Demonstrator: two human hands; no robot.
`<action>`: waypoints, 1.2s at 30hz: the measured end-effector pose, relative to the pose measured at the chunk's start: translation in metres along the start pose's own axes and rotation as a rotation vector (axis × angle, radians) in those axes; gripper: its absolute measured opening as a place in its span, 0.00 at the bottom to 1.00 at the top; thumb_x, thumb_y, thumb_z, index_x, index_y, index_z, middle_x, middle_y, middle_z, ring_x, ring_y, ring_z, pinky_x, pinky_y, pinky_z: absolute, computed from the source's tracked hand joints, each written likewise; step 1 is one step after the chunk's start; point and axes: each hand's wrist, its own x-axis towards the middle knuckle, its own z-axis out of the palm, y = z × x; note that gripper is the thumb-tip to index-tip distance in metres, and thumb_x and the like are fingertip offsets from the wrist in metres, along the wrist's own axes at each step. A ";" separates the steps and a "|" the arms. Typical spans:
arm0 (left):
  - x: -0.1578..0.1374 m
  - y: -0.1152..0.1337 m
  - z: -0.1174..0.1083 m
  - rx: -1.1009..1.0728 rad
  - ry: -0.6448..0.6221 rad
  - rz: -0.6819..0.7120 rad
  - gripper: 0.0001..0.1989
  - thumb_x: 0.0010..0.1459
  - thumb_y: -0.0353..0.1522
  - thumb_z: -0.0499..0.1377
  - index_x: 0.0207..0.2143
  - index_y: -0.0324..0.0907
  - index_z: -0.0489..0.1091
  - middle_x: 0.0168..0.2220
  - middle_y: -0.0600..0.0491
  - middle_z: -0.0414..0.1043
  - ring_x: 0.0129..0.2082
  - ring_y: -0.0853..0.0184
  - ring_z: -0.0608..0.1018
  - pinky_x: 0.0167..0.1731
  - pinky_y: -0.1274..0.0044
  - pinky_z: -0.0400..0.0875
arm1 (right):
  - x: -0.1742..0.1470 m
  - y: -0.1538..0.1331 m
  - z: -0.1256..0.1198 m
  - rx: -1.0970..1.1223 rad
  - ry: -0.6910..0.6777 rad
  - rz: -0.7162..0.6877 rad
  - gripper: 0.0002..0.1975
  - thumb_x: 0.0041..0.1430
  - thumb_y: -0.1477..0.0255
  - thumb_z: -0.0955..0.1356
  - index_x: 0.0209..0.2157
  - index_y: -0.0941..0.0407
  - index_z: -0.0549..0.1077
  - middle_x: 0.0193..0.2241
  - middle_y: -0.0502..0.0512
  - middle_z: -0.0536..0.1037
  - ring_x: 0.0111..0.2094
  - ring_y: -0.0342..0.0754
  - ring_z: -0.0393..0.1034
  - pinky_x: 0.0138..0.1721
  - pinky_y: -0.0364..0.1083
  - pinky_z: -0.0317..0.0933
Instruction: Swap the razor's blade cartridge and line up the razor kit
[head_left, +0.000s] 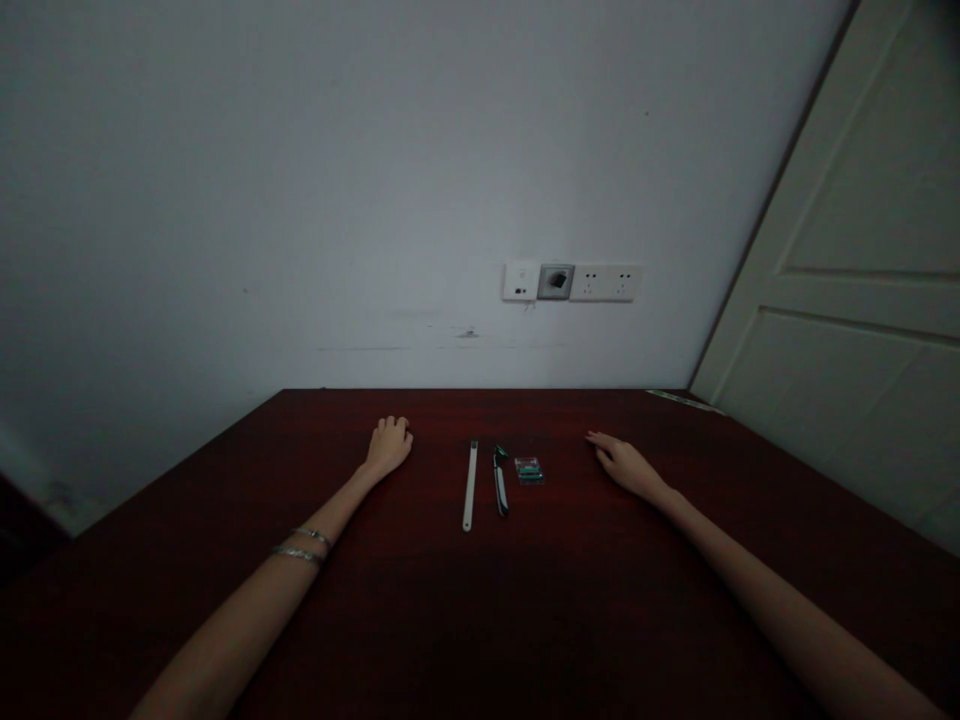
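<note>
On the dark red table lie three small things between my hands. A long, slim white stick (469, 488) has a hole at its near end and a dark tip at the far one. To its right is a razor (500, 483) with a green head and a pale and dark handle. A small clear case (529, 471) with green inside lies beside the razor. My left hand (389, 445) rests palm down left of the stick, fingers slightly bent and apart, holding nothing. Right of the case, my right hand (622, 463) lies with fingers stretched out, touching only the tabletop.
The table (480, 620) meets a pale wall (405, 200) at its far edge. Sockets (602, 283) and switch plates are set in that wall. A panelled door (862, 300) stands at the right. Two bracelets (300, 553) circle my left forearm.
</note>
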 end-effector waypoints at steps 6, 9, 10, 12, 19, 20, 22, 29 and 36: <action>0.001 -0.001 0.002 0.036 0.027 0.040 0.14 0.57 0.32 0.46 0.42 0.37 0.65 0.42 0.42 0.65 0.44 0.57 0.67 0.42 0.70 0.62 | 0.000 -0.002 -0.002 -0.025 -0.025 0.003 0.21 0.57 0.73 0.57 0.50 0.60 0.69 0.53 0.58 0.67 0.55 0.53 0.59 0.58 0.53 0.52; 0.001 -0.001 0.002 0.045 0.028 0.042 0.14 0.58 0.32 0.46 0.42 0.36 0.65 0.42 0.42 0.66 0.44 0.58 0.67 0.42 0.70 0.62 | 0.000 -0.002 -0.002 -0.020 -0.021 0.008 0.21 0.56 0.74 0.57 0.50 0.60 0.69 0.53 0.58 0.67 0.55 0.54 0.59 0.58 0.53 0.51; 0.001 -0.001 0.002 0.047 0.025 0.040 0.14 0.58 0.32 0.46 0.42 0.36 0.65 0.42 0.42 0.66 0.44 0.58 0.67 0.42 0.70 0.62 | -0.001 -0.003 -0.002 -0.024 -0.017 0.007 0.21 0.56 0.74 0.57 0.50 0.60 0.69 0.53 0.58 0.68 0.55 0.54 0.59 0.58 0.53 0.51; 0.001 -0.001 0.001 0.048 0.018 0.036 0.14 0.58 0.32 0.46 0.43 0.37 0.65 0.42 0.43 0.66 0.44 0.59 0.67 0.43 0.71 0.62 | -0.001 -0.003 -0.002 -0.043 -0.012 0.000 0.21 0.57 0.74 0.57 0.50 0.62 0.69 0.53 0.60 0.68 0.55 0.53 0.59 0.58 0.52 0.51; -0.002 0.001 -0.001 0.044 0.021 0.037 0.14 0.58 0.31 0.46 0.43 0.37 0.65 0.43 0.42 0.66 0.44 0.58 0.67 0.43 0.70 0.62 | -0.002 -0.003 -0.001 -0.058 -0.009 -0.003 0.22 0.57 0.74 0.57 0.50 0.63 0.69 0.53 0.62 0.66 0.55 0.54 0.59 0.57 0.52 0.51; -0.002 0.001 -0.001 0.044 0.020 0.038 0.14 0.58 0.31 0.46 0.43 0.37 0.65 0.43 0.42 0.66 0.44 0.58 0.67 0.43 0.70 0.62 | -0.002 -0.003 -0.001 -0.059 -0.011 -0.003 0.22 0.57 0.74 0.57 0.50 0.64 0.69 0.53 0.62 0.66 0.55 0.54 0.59 0.57 0.52 0.51; -0.002 0.001 -0.001 0.042 0.021 0.041 0.14 0.58 0.31 0.46 0.43 0.36 0.65 0.43 0.42 0.66 0.44 0.58 0.67 0.43 0.70 0.62 | -0.002 -0.003 -0.002 -0.062 -0.017 -0.001 0.22 0.57 0.74 0.57 0.50 0.65 0.68 0.53 0.63 0.66 0.55 0.54 0.59 0.57 0.52 0.51; -0.002 0.001 -0.001 0.046 0.027 0.052 0.14 0.58 0.31 0.46 0.43 0.36 0.65 0.42 0.42 0.66 0.43 0.58 0.67 0.43 0.70 0.62 | -0.002 -0.003 -0.001 -0.068 -0.020 0.008 0.22 0.57 0.74 0.56 0.51 0.64 0.68 0.53 0.62 0.66 0.56 0.53 0.58 0.57 0.52 0.52; -0.002 0.001 -0.004 0.009 -0.008 0.018 0.15 0.57 0.32 0.46 0.43 0.36 0.65 0.44 0.42 0.67 0.44 0.58 0.68 0.42 0.69 0.63 | -0.003 -0.005 -0.002 -0.064 -0.007 0.008 0.21 0.57 0.74 0.57 0.50 0.63 0.69 0.53 0.61 0.67 0.55 0.53 0.59 0.57 0.52 0.52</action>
